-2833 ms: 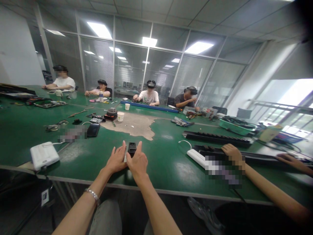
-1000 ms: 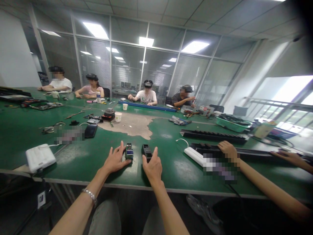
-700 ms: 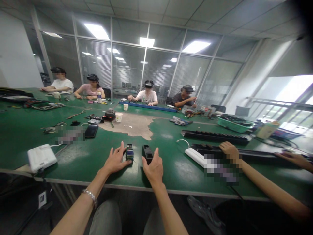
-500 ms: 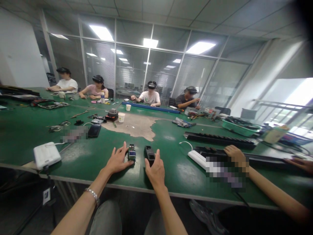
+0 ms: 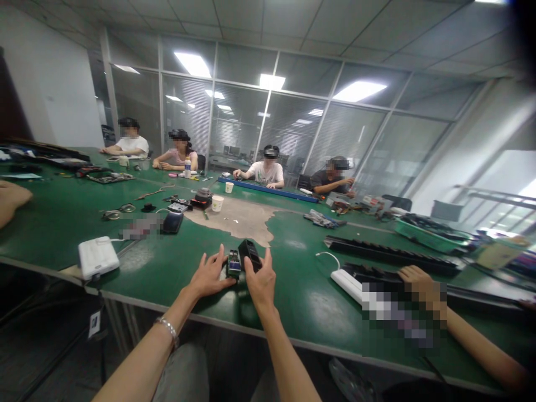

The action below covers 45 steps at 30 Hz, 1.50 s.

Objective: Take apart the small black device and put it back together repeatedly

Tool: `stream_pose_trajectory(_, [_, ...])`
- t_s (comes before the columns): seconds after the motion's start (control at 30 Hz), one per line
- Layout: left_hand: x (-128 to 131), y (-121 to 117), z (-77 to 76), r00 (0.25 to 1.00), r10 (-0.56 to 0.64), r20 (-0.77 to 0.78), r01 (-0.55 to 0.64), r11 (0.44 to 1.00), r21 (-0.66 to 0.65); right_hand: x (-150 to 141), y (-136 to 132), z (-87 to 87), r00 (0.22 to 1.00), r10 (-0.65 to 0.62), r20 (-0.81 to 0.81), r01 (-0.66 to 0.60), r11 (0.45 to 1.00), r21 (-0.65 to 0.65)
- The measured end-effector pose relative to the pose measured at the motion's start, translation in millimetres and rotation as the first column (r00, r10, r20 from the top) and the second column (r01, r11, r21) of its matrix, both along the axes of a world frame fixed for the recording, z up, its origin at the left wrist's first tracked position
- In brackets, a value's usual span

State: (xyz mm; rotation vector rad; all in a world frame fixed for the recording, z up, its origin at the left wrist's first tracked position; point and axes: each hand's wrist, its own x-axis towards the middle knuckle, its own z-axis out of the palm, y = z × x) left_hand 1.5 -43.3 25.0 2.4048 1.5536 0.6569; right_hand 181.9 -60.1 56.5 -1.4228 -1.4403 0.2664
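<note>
In front of me on the green table (image 5: 167, 273), a small electronic module (image 5: 234, 263) with an exposed circuit board stands near the table's front edge. My left hand (image 5: 211, 274) is beside it with fingers spread, the thumb lying against or just in front of its near side. My right hand (image 5: 262, 278) grips a black plastic housing (image 5: 250, 254) with open cavities, thumb on the near face and fingers behind. The housing is tilted and close to the module's right side. Its underside is hidden.
A white adapter box (image 5: 98, 258) and a black phone (image 5: 172, 222) lie left. A white power strip (image 5: 347, 285), black slotted rails (image 5: 389, 254) and a neighbour's hand (image 5: 419, 279) are right. Paper cups (image 5: 217, 203) stand farther back. Several people sit across the table.
My right hand has lifted and tilted the black housing and brought it leftward, close to the module. My left hand stays by the module. Another person's hand has appeared at the left edge.
</note>
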Motion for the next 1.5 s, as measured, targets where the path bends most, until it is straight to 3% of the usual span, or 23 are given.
stream_pose_trajectory(0.23, [-1,2,-3.0,1.0,-0.002,0.02,0.002,1.0,0.021,-30,12,10.7,0.987,-0.025,0.159,0.037,0.997,-0.074])
stream_pose_trajectory(0.53, [-3,3,-5.0,1.0,0.007,-0.008,-0.006,0.999,0.041,-49,-1,24.1,0.921,-0.041,0.388,0.091,0.99,-0.111])
stream_pose_trajectory(0.7, [-2,0,-0.6,1.0,-0.001,0.007,0.001,1.0,0.009,-51,-8,19.3,0.912,-0.018,0.409,0.089,0.984,-0.156])
stream_pose_trajectory(1.0, [0,0,-2.6,0.999,0.054,-0.004,-0.054,0.999,-0.006,-48,-16,-13.3,0.915,0.025,0.403,0.051,0.983,-0.177])
stream_pose_trajectory(1.13, [-2,1,-3.2,0.999,0.035,-0.002,-0.035,0.999,-0.008,-50,-12,-9.9,0.924,-0.016,0.381,0.065,0.991,-0.115])
stream_pose_trajectory(1.33, [-1,-1,-0.4,1.0,0.021,0.011,-0.021,1.0,0.003,-53,-8,-4.1,0.913,-0.029,0.408,0.121,0.972,-0.203])
stream_pose_trajectory(1.5, [0,-2,2.4,1.0,0.017,0.014,-0.017,1.0,-0.003,-52,-11,-1.8,0.906,-0.022,0.423,0.115,0.974,-0.196])
